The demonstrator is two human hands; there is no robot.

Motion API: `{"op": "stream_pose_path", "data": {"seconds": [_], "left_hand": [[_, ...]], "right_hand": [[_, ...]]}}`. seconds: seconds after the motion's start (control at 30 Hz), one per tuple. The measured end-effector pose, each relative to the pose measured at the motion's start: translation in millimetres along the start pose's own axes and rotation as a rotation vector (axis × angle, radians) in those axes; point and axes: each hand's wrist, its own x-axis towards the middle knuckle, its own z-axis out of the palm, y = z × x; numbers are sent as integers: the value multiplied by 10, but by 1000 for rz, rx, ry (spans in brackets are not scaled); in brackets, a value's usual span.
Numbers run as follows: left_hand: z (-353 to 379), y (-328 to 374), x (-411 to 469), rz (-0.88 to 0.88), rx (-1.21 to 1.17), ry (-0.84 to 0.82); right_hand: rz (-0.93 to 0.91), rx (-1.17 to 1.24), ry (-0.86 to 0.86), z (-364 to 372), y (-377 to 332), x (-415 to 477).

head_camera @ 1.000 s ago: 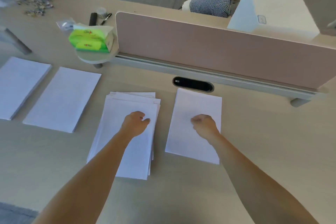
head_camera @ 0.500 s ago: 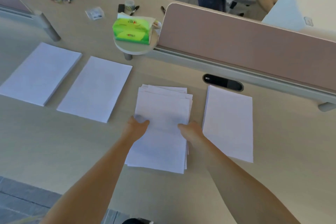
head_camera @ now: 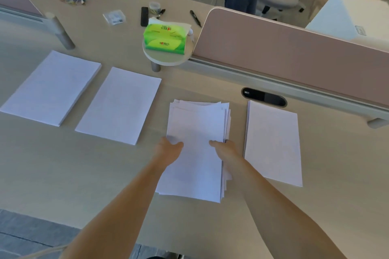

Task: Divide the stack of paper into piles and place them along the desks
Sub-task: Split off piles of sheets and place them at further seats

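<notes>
Head view, left to right. Toward the left edge of the tabletop (head_camera: 52, 174), thick pile (head_camera: 51, 88) squared off; just beside it, thinner second pile (head_camera: 119, 105), also neat. Then the main stack (head_camera: 196, 147), sheets fanned and uneven at the far end and right side, lying near the front edge. Left hand (head_camera: 169, 149) gripping its left edge, thumb on top; right hand (head_camera: 225, 150) gripping its right edge, thumb on top, fingers tucked under the sheets. Just to the right, fourth pile (head_camera: 272, 143), close to the right hand but apart from the stack.

Judged step: taking hold of the stack to split off another portion. Best to square the loose sheets first, then pinch a share evenly on both sides so nothing slides.

Open room: bare tabletop beyond the fourth pile toward the right edge, wide enough for more. Far side closed off by the pink divider (head_camera: 294, 57) and cable slot (head_camera: 264, 96); green tissue pack (head_camera: 166, 38) on its small round shelf (head_camera: 166, 60) well clear of the papers.
</notes>
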Motion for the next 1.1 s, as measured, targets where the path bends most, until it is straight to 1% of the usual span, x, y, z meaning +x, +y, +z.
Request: {"op": "stream_pose_path", "data": {"seconds": [0.2,0.3,0.4,0.47,0.53,0.6,0.67,0.77,0.83,0.9,1.0,1.1], "left_hand": [[-139,-6,29,-19,1,-29],[-175,-63,79,-20,8,-54],[-169,-44,-2,2,-9,-62],[-153,-4,-103,13,-9,-62],[-123,-15,-134,10,19,-66],[-106,-35,-136,28,48,-62],[-94,-57,-125,44,48,-65],[-91,-71,-120,45,52,-64],[-97,-67,-132,44,42,-52],[-101,-73,-132,39,37,-44],[-99,-64,-144,25,41,-33],[-67,-69,-128,17,43,-16]], "right_hand": [[-96,41,76,21,15,-47],[-121,13,115,17,-23,-88],[-137,-87,191,29,-7,-91],[-143,-183,186,58,34,-105],[-137,-250,188,101,70,-100],[-124,-262,195,151,75,-78],[-81,-260,187,199,58,-70],[2,-320,243,190,25,-70],[15,-282,237,157,16,-34],[1,-221,224,145,18,32],[-41,-194,252,184,-5,42],[-123,-266,324,249,-27,-25]]}}
